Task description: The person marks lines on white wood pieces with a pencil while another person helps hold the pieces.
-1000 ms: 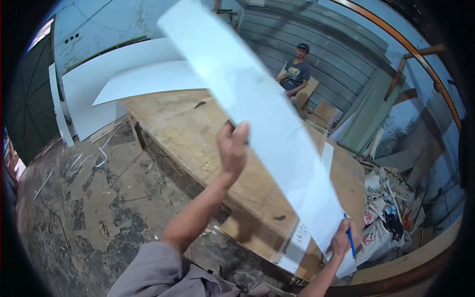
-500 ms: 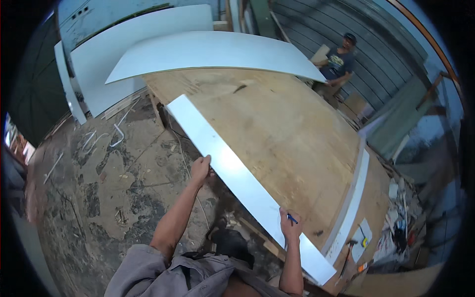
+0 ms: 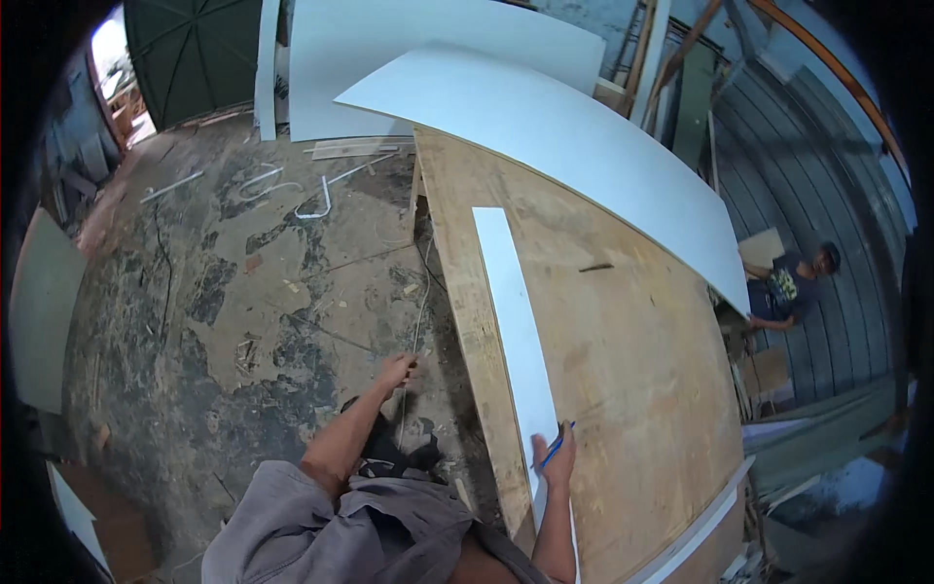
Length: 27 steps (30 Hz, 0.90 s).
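A long white board strip [image 3: 518, 316] lies lengthwise on the plywood tabletop [image 3: 623, 341], near its left edge. Over the strip's near part is my right hand [image 3: 556, 459], with a blue pen [image 3: 552, 452] held between thumb and fingers. My left hand [image 3: 395, 374] is off the table, above the floor to the left, its fingers curled closed. Whether anything small is inside that hand cannot be made out; a thin cord [image 3: 420, 316] runs along the floor behind it.
A large white panel [image 3: 545, 117] lies across the table's far side. Another white panel [image 3: 389, 73] leans at the back. A person [image 3: 786, 284] is at the far right. Bent white pipes [image 3: 316, 202] lie on the stained floor. A white-edged piece [image 3: 696, 540] lies at the lower right.
My left hand has let go of the white strip and moved off it. The strip now lies further in on the table. The view has swung left; the pen stays in my right hand.
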### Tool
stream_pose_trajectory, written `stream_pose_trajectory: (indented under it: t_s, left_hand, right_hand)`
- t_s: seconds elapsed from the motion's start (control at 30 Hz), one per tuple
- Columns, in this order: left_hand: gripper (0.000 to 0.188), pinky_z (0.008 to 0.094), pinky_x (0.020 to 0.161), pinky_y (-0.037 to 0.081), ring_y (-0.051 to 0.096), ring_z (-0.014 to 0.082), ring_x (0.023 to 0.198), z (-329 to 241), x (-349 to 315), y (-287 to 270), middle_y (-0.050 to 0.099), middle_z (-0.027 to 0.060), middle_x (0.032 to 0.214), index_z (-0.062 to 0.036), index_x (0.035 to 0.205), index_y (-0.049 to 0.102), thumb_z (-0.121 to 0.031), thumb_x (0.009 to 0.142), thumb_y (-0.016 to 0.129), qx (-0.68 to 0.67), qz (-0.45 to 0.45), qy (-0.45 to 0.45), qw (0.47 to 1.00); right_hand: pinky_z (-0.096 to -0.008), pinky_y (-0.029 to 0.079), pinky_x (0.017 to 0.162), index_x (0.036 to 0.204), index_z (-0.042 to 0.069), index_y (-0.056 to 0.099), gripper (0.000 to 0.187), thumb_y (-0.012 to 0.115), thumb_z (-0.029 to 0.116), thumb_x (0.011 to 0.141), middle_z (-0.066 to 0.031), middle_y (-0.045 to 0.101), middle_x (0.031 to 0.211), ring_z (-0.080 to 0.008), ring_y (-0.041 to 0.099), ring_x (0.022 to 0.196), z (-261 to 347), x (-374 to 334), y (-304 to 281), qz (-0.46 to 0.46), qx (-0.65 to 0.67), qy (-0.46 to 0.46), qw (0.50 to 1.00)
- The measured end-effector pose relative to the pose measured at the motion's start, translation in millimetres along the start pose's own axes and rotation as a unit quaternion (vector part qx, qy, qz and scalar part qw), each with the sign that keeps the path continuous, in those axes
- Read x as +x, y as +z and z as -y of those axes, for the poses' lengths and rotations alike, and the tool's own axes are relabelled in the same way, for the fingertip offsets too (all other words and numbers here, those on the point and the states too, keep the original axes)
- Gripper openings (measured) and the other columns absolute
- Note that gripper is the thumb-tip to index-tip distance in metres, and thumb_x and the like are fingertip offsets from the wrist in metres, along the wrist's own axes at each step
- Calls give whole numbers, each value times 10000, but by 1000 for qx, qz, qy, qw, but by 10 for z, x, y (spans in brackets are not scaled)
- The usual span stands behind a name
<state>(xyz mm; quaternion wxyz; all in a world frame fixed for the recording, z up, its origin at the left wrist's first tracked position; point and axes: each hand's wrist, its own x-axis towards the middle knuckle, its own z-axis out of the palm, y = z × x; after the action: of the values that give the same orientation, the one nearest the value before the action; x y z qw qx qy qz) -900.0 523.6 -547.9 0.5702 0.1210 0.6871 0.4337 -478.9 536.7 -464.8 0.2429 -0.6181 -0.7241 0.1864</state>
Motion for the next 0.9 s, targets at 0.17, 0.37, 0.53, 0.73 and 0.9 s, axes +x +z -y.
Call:
stream_pose_trajectory:
  t_s: [0.17,0.37,0.53,0.73,0.9]
  left_hand:
    - [652,450,859,494,509,262,1220,-724,1291,91,548,90,1346,-44,1390,491,-558,995,417,-47,11,67,997]
    - [740,401,965,517,517,269,1294,-1932,3041,-221,478,126,1462,-44,1467,425,-624,1022,313,-259,123,93,953]
    - [743,397,954,506,550,262,1256,-2113,2625,789,593,110,1316,-79,1413,478,-677,992,344,-250,207,55,944]
    - [803,366,935,488,605,214,1161,-2520,2841,-264,628,128,1288,-15,1416,494,-677,962,459,128,256,-85,954]
    - [680,403,966,477,604,255,1172,-3036,2552,-53,625,181,1282,58,1376,514,-472,962,615,344,255,231,873]
  right_hand:
    - [-548,334,1117,1446,-51,373,1042,881,408,660,-345,485,1386,-484,446,1316,184,-81,97,32,-93,-22,995]
    - [-550,284,1130,1463,-34,395,1096,852,514,631,-305,456,1449,-451,422,1354,361,147,510,-23,-127,87,988]
    - [-554,308,1095,1442,36,452,1077,859,566,598,-237,517,1398,-426,465,1303,192,-76,162,10,-212,223,951]
    - [-551,305,1093,1398,94,506,988,865,545,595,-189,531,1397,-389,452,1333,432,418,340,-10,-155,213,965]
    - [-545,284,1113,1389,126,521,954,881,494,587,-187,513,1439,-396,434,1351,322,528,328,-35,-128,209,969]
